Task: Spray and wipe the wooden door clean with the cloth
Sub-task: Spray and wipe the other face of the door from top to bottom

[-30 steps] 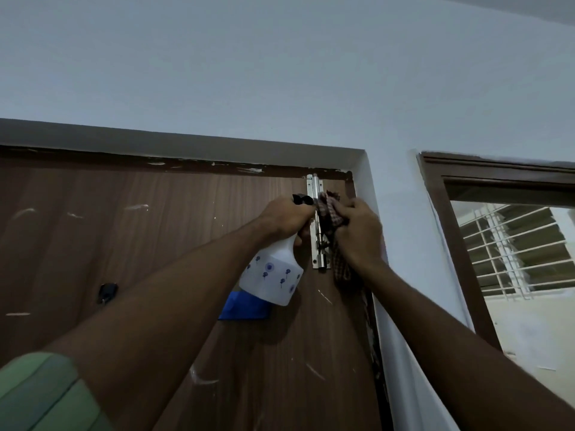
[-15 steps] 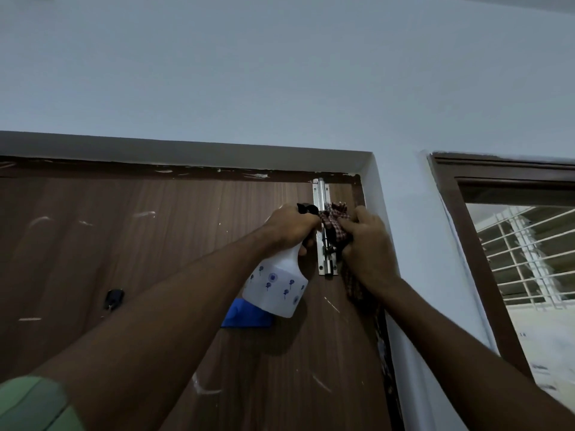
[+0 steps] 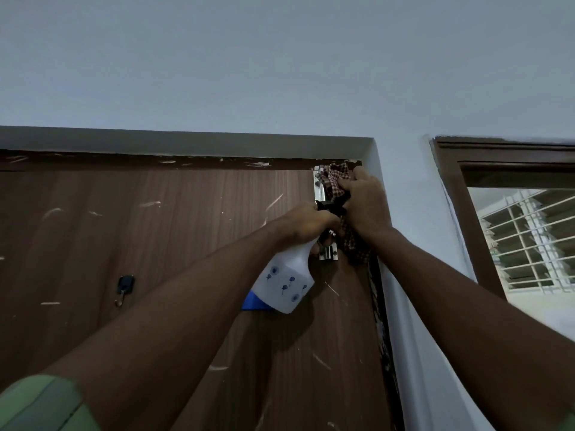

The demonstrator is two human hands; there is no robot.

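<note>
Gripping the cloth (image 3: pixel 334 181), the right hand (image 3: pixel 364 203) presses it on the bolt (image 3: pixel 318 188) at the door's (image 3: pixel 155 237) one o'clock corner. At the right hand's seven o'clock, the left hand (image 3: pixel 306 222) curls round a bottle's (image 3: pixel 284 281) neck. At nine o'clock on the door hangs a hook (image 3: pixel 124 287).

One wooden door (image 3: pixel 155 244), one checked cloth (image 3: pixel 334 181), one spray bottle (image 3: pixel 286 284), one metal latch (image 3: pixel 320 194), one hook (image 3: pixel 124 287), one window (image 3: pixel 529 237), two hands (image 3: pixel 306 222)
</note>
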